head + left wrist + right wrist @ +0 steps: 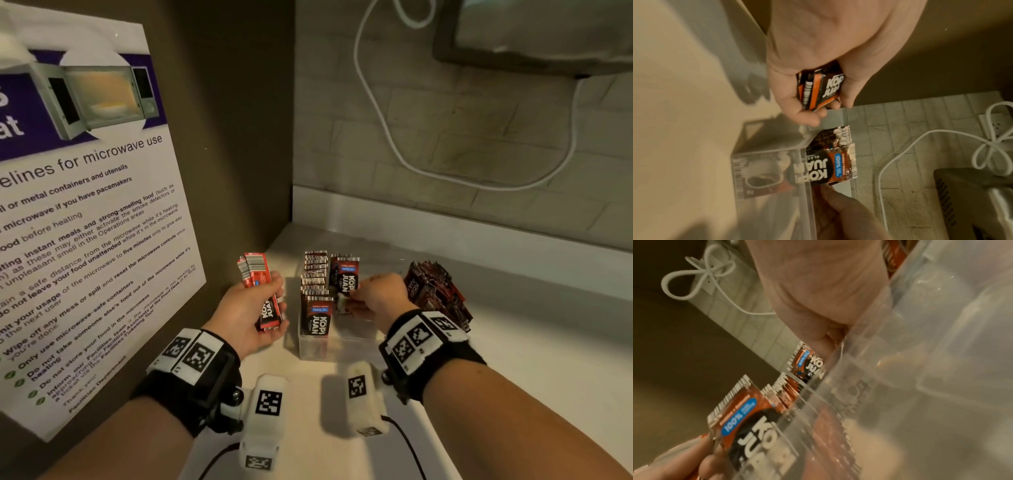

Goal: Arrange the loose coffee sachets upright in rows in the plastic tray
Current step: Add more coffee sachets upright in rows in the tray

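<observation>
A clear plastic tray [334,346] stands on the counter. Its left row [315,284] is full of upright black-and-red coffee sachets. My right hand [356,291] reaches into the tray's right side and pinches one upright sachet [346,274] at the back of a second row. My left hand [274,301] hovers left of the tray and grips a bundle of sachets [262,291]. In the left wrist view the bundle [822,87] sits between thumb and fingers, above the tray [772,170]. The right wrist view shows the pinched sachet [807,365] beside the tray wall [900,386].
A heap of loose sachets [435,291] lies right of the tray, behind my right wrist. A microwave notice [85,222] covers the wall at left. A white cable [394,137] hangs on the tiled back wall below an appliance [531,34].
</observation>
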